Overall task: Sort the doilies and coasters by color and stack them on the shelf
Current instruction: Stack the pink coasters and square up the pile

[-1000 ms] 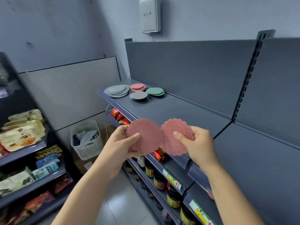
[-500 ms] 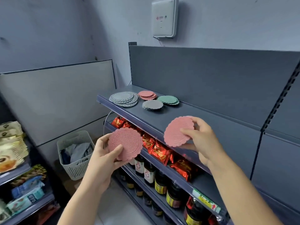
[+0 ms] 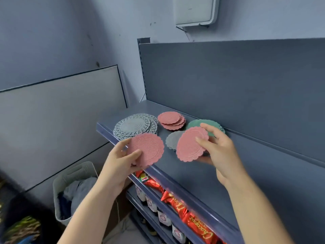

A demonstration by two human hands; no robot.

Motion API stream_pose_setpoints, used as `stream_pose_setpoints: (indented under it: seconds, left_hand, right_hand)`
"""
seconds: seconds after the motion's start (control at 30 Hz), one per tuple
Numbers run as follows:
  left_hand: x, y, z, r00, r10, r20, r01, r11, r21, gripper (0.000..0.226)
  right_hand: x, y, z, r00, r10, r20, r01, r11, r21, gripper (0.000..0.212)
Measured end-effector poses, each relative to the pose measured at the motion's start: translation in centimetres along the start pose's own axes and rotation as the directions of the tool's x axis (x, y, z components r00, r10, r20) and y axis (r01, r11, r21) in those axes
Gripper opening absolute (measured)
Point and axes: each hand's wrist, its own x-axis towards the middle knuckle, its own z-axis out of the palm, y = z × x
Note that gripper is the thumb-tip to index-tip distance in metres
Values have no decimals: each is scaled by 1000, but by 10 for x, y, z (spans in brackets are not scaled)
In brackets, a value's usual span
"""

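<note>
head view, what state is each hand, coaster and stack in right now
left hand: holds left pink coaster by its edge
right hand: holds right pink coaster, tilted
pink stack: flat on shelf, slightly fanned
green stack: flat, partly behind right hand
grey coaster stack: flat, partly hidden by right pink coaster
grey doily stack: flat, fanned

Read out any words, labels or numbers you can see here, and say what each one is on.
"Choco...": gold script on a red snack wrapper; the rest is blurred.
Bottle labels: too blurred to read.
Shelf-edge tag: too small to read.
White wall box: marking too faint to read.
Coasters: no text.
</note>
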Motion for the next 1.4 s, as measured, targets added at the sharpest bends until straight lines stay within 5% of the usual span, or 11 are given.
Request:
stream_pose_setpoints:
  seconds: [0.23,0.47,0.53,0.6,0.67,0.8,0.87,1.0,1.07,1.17,1.4]
  left_hand:
    - [130,24,39,994,-26,108,17,996,83,40]
    - [246,24,68,919,-5,393,-145,926,349,47]
    - [280,18,73,862,-12,506,-310,779,545,56]
    - [306,15,77,778,-110,618,-495,499,712,61]
    - [322,14,80,704,-207,680,-590,363,721,60]
    - [354,15,86,555,-272,786,-690,378,617,49]
    - [369,10,90,498,-217,840,-744,391,542,24]
    - [385,-1,92,559,-193,807,-539,655,530,48]
    - [389,-1,93,566,-236,790,-438,725,531,55]
    - [392,0,92,523,-268,809,-475,696,538,58]
    - [391,-10,94,497,-180,849,-614,618,490,59]
  right_hand:
    - [75,-7,30,999,-42,14,43,999,-30,49]
    - [128,-5,36,986,-13,-166,-8,992,-125,43]
    - [140,-2,42,971,-19,-238,-16,990,-143,41]
    - [154,-3,50,949,-36,-313,-17,986,-166,39]
    - [165,-9,59,938,-55,-341,-4,985,-170,38]
    - [193,-15,83,913,-126,-388,85,989,-121,38]
    - [203,-15,91,898,-150,-415,129,989,-79,37]
    - [221,11,101,855,-173,-489,70,972,-222,35]
    - [230,32,101,866,-153,-475,-137,843,-521,38]
    - [234,46,99,925,-51,-376,-339,337,-878,61]
    - [229,51,97,945,-29,-325,-309,237,-921,56]
